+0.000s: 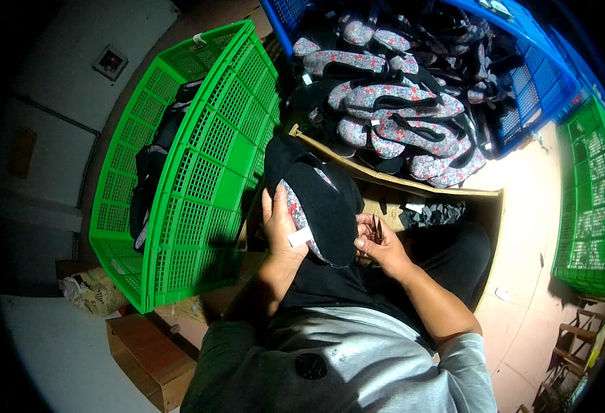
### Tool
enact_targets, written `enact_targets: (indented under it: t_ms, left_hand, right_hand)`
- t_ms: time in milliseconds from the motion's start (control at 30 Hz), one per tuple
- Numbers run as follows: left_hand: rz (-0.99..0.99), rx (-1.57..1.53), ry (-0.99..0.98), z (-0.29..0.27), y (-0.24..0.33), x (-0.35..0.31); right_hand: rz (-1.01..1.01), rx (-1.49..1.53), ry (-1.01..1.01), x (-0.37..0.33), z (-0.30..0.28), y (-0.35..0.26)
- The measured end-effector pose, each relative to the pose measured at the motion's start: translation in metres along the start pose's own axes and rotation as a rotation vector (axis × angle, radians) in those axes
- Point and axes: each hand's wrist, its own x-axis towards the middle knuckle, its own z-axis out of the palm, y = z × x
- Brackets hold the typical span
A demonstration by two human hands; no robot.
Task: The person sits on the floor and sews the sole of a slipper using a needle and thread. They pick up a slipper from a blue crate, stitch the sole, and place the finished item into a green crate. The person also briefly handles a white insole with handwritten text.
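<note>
My left hand (280, 224) is closed on the side of a slipper (330, 217) with a black sole and a floral fabric upper. The sole is turned up toward me, and a white tag (300, 237) sticks out by my left thumb. Close to the slipper's right edge, my right hand (385, 251) is closed around small dark thread snips (376, 228), whose pointed tips show between the fingers. The slipper is held over my lap. Black material lies behind its far end, and I cannot tell whether that is a second slipper.
A tall green crate (202, 186) holding dark pieces stands at the left. Ahead, floral slippers (405, 103) are heaped beside a blue crate (546, 89), behind a cardboard edge (385, 177). Another green crate (586, 199) is at the right; a brown box (151, 354) sits lower left.
</note>
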Motion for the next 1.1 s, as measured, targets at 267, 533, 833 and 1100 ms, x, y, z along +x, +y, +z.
enact_targets:
  t_ms: [267, 533, 833, 1100]
  left_hand:
    - [-0.083, -0.124, -0.026, -0.009, -0.008, -0.001]
    - [0.056, -0.033, -0.202, -0.011, -0.024, -0.017]
    - [0.101, 0.025, -0.291, 0.016, -0.019, -0.036]
    - [0.223, 0.204, -0.314, 0.018, -0.037, -0.038]
  right_hand:
    - [0.016, 0.035, 0.014, 0.003, -0.005, 0.006]
    - [0.060, 0.028, 0.135, 0.004, -0.005, 0.002]
    - [-0.132, -0.166, 0.184, 0.009, -0.006, 0.012]
    - [-0.344, -0.261, 0.018, 0.003, -0.006, 0.001]
